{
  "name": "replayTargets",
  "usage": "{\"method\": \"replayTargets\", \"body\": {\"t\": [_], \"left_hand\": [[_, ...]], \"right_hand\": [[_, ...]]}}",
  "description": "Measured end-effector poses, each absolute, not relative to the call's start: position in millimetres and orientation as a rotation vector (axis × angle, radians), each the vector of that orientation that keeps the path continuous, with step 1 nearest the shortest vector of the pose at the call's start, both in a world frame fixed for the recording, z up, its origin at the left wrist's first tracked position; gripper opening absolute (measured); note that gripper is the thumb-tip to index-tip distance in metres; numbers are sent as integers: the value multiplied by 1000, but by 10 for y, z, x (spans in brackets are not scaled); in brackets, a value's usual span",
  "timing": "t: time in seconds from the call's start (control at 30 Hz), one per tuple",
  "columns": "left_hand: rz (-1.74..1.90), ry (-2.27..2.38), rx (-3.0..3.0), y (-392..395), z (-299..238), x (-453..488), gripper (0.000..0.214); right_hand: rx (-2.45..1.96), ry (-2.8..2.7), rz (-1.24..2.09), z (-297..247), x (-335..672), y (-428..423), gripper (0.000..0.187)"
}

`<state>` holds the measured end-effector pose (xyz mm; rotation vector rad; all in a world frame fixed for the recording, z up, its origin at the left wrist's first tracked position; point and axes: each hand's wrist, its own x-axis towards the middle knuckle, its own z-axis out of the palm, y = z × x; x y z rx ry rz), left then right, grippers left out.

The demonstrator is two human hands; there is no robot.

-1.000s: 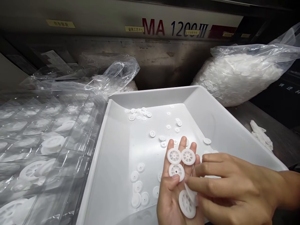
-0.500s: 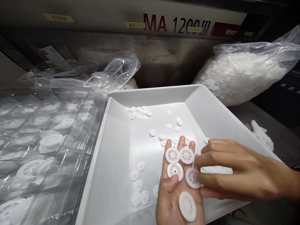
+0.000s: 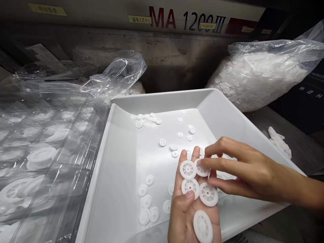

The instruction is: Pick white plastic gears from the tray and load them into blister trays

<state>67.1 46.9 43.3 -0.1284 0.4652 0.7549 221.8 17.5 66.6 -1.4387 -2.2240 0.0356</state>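
Observation:
Palm up over the tray, my left hand [image 3: 181, 212] holds several white plastic wheels with spokes, its thumb pressing on the lower left wheel [image 3: 190, 188]. Another wheel [image 3: 188, 169] lies on the fingers, one [image 3: 208, 194] beside the thumbed wheel, and a tilted one [image 3: 203, 226] on the palm. My right hand [image 3: 233, 168] reaches in from the right, fingers bent around the upper right wheel [image 3: 202, 169]: a fingertip covers part of its face and the thumb is by its lower edge. Beneath, the light grey tray [image 3: 111, 162] has more wheels scattered on its floor.
Clear plastic blister trays [image 3: 63, 168] containing white parts stand along the left. Behind them lies a crumpled clear bag [image 3: 124, 71]. At the back right a large clear bag [image 3: 260, 77] bulges with white parts. A white cloth-like piece [image 3: 279, 143] lies right of the tray.
My right hand has moved slightly up and left, from the lower right wheel to the upper right one. The lower right wheel now lies uncovered. The view has shifted slightly.

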Motion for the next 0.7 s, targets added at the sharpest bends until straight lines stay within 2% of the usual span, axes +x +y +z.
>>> {"method": "replayTargets", "body": {"t": [0.23, 0.37, 0.57, 0.7], "left_hand": [[757, 537, -128, 462, 422, 672, 41], [742, 499, -124, 467, 424, 672, 43], [739, 471, -109, 463, 432, 666, 64], [740, 481, -112, 482, 447, 668, 69]], "right_hand": [[-1441, -2171, 64, 640, 2227, 168, 35], [-1421, -2188, 144, 645, 2224, 151, 25], [-1344, -2026, 292, 677, 2234, 135, 19], [-1398, -1889, 344, 681, 2268, 129, 19]]}}
